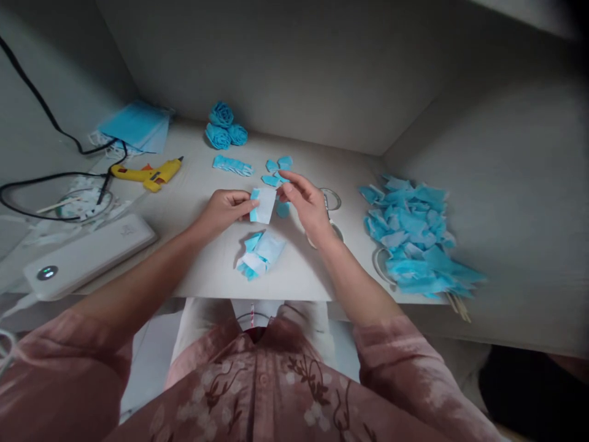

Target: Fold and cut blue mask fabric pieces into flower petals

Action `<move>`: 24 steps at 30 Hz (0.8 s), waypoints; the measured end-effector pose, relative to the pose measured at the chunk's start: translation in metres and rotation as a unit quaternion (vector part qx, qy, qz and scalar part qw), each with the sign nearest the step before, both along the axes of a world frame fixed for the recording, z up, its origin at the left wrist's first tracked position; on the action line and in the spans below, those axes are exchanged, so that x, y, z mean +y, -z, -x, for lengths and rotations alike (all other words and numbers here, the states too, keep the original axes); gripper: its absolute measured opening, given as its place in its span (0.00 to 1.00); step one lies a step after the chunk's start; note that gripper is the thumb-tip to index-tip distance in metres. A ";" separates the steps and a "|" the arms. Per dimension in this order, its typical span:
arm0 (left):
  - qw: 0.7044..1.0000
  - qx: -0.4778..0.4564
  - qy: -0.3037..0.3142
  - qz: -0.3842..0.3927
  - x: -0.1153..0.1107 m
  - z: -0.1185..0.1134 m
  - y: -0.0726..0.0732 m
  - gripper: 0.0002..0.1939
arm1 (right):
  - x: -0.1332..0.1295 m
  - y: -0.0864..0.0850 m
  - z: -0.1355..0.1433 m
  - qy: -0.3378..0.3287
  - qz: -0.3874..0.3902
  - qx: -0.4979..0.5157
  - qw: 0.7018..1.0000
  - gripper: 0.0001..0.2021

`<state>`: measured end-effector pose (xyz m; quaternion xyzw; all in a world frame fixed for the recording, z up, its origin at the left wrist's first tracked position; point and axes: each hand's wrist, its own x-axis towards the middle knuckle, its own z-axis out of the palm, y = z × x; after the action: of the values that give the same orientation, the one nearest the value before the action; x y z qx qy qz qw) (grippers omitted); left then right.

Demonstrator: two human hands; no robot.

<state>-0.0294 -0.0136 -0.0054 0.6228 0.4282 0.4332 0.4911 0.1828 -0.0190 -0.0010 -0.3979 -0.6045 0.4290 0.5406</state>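
Note:
My left hand [226, 207] pinches the left side of a small blue-and-white fabric piece [264, 206] above the table. Fingertips of my right hand [306, 202] are curled at the piece's upper right edge and seem to grip it. Just beyond lie several blue cut petals [278, 164], and one more rounded petal [283, 210] shows below the right fingers. Nearer me rests a loose pile of blue and white fabric pieces [261, 253]. Ring-shaped objects [339, 197] lie partly hidden by my right hand; their kind is unclear.
At the back stand three blue fabric roses [221, 115] behind a row of folded strips [232, 165]. Left are face masks [135, 126], a yellow glue gun [154, 175], black cable and a white power bank [92, 255]. A blue fabric heap [409, 227] with sticks [458, 307] lies right.

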 end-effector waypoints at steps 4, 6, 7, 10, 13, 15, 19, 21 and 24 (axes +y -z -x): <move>1.000 0.014 0.005 -0.010 0.000 0.000 0.001 0.18 | -0.004 -0.007 0.002 0.008 -0.008 -0.007 1.000 0.18; 1.000 0.017 0.002 -0.011 0.000 0.001 0.001 0.18 | -0.003 -0.006 0.003 0.016 -0.017 -0.026 0.999 0.17; 1.000 0.018 0.000 -0.013 0.000 0.001 0.002 0.18 | -0.003 -0.005 0.004 0.021 -0.022 -0.036 0.999 0.17; 0.999 0.028 0.002 -0.023 0.001 0.003 0.003 0.19 | 0.000 -0.002 0.005 0.033 -0.025 -0.051 0.998 0.17; 0.999 0.029 0.008 -0.022 0.001 0.004 0.004 0.19 | 0.002 0.000 0.005 0.038 -0.024 -0.042 0.998 0.18; 1.000 0.027 0.008 -0.014 0.002 0.004 0.003 0.18 | 0.004 0.002 0.004 0.043 -0.026 -0.037 0.998 0.18; 1.000 0.015 -0.001 0.003 0.001 0.004 0.001 0.17 | 0.007 0.007 0.001 0.038 -0.018 -0.044 0.998 0.19; 1.000 -0.006 -0.010 0.018 0.001 0.004 0.001 0.17 | 0.007 0.008 0.000 0.026 -0.027 -0.057 0.998 0.23; 0.998 -0.053 -0.017 0.043 0.003 0.004 0.003 0.17 | 0.004 0.007 -0.001 0.036 -0.069 -0.098 0.992 0.32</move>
<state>-0.0339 -0.0108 -0.0082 0.5698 0.4303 0.4550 0.5321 0.1835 -0.0146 -0.0080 -0.4217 -0.6680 0.3253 0.5198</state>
